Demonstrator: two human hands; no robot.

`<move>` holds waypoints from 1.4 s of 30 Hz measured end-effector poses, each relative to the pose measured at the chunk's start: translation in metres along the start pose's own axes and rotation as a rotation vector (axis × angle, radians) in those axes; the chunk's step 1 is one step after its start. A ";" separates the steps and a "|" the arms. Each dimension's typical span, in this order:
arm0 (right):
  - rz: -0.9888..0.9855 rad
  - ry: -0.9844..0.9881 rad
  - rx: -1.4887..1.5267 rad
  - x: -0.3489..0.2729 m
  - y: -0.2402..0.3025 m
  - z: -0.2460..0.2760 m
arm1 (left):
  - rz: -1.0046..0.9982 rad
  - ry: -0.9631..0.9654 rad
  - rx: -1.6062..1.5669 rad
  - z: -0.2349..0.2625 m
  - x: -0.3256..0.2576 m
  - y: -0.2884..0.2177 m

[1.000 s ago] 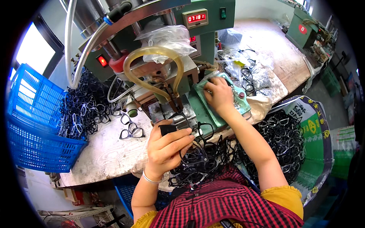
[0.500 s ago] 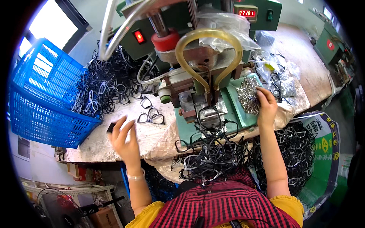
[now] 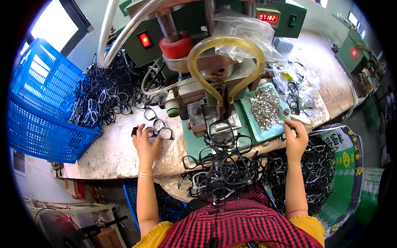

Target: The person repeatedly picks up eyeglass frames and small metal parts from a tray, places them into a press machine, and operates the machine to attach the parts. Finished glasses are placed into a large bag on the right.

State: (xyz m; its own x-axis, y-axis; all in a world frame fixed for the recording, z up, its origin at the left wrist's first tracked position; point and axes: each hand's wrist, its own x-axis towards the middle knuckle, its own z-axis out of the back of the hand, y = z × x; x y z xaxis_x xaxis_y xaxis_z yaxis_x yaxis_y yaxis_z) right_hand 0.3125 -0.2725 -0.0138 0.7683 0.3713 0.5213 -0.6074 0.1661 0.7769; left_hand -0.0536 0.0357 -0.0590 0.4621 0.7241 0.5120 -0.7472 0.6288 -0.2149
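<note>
My left hand reaches over the table's left side, fingers and thumb apart, beside loose black eyeglass frames. A small black piece sits at one fingertip. Whether the hand touches a frame is unclear. My right hand is at the near right corner of a turquoise tray, thumb and fingers pinched together; anything between them is too small to see. Small shiny metal parts lie heaped in that tray. Between my hands, a black eyeglass frame lies at the press, below its tubes.
Tangled eyeglass frames pile up at the table's front edge, before my apron. More fill a sack at the right. A blue basket tips over a frame heap at the left. A yellowish hose loops above the press.
My left hand has moved right, to beside the loose frames. My right hand has come off the metal parts toward the tray's near corner. The view has shifted slightly.
</note>
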 end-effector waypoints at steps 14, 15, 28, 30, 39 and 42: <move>-0.131 0.324 0.721 0.016 0.110 -0.090 | 0.166 -0.138 -0.269 0.016 -0.010 -0.034; -0.130 0.337 0.736 0.015 0.111 -0.091 | 0.241 -0.155 -0.485 0.020 -0.006 -0.041; 0.000 0.476 0.485 0.024 0.128 -0.053 | -0.714 -0.148 -0.811 0.125 0.031 -0.193; 0.293 0.330 -0.021 0.040 0.076 -0.057 | -0.804 -0.060 -0.691 0.118 0.037 -0.205; 0.465 0.283 -0.300 0.038 0.001 -0.061 | -0.807 0.021 -0.720 0.102 0.040 -0.207; 0.639 0.450 -0.382 0.055 0.002 -0.076 | -0.745 -0.009 -0.733 0.101 0.034 -0.213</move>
State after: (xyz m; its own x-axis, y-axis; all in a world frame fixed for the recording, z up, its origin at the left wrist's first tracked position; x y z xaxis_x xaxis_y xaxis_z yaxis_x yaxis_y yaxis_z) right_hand 0.3378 -0.1825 -0.0105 0.1532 0.8107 0.5651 -0.9833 0.0679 0.1691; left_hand 0.0732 -0.1018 0.0883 0.6811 0.0820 0.7276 0.2000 0.9351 -0.2926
